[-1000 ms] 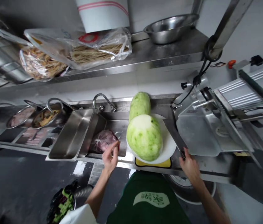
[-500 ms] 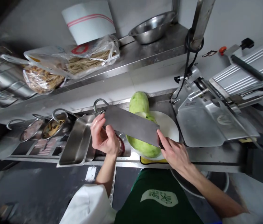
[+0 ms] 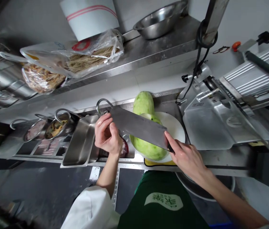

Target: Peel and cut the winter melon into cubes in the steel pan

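Observation:
A broad steel cleaver (image 3: 139, 127) is held flat in the air above the counter. My right hand (image 3: 184, 156) grips its handle end, index finger along the blade. My left hand (image 3: 107, 136) pinches the blade's far end with curled fingers. Under the blade a peeled pale-green melon (image 3: 148, 149) rests on a round white board (image 3: 175, 128) that lies on a yellow mat (image 3: 159, 163). A second peeled melon (image 3: 144, 102) lies behind it.
A tilted steel tray (image 3: 80, 143) and a sink with a faucet (image 3: 102, 105) are to the left, lidded pots (image 3: 53, 125) beyond. A meat slicer (image 3: 215, 114) stands at the right. The shelf (image 3: 148, 54) above holds bagged noodles (image 3: 89, 57) and a steel bowl (image 3: 159, 20).
A second ago the right hand was at the cleaver's handle on the counter and the left hand over the sink. Both hands then lifted the cleaver over the melon; since half a second, little moved.

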`<state>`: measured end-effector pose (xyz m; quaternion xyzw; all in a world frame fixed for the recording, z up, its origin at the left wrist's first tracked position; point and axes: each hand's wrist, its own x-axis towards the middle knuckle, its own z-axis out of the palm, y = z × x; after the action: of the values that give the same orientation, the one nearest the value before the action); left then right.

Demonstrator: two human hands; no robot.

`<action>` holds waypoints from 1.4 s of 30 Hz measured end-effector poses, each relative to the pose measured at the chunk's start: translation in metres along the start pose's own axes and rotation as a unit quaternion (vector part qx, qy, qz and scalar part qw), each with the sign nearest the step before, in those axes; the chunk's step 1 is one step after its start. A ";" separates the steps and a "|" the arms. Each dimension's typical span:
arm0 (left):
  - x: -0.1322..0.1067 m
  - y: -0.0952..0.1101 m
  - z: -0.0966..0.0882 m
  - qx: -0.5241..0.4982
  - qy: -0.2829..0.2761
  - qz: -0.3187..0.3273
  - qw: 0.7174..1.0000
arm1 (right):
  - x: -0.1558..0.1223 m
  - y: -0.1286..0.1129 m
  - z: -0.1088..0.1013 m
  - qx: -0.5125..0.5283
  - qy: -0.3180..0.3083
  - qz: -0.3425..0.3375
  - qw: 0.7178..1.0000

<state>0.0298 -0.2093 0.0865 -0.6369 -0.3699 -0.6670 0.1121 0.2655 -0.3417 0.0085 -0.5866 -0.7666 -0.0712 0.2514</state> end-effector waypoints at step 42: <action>-0.059 0.050 -0.147 0.327 -0.441 0.127 0.826 | 0.072 -0.064 -0.018 -0.034 0.079 -0.333 0.939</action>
<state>-0.0421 -0.3565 0.0610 -0.8308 -0.4922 -0.1347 0.2222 0.1982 -0.3064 0.0699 -0.2982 -0.8929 -0.2229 0.2533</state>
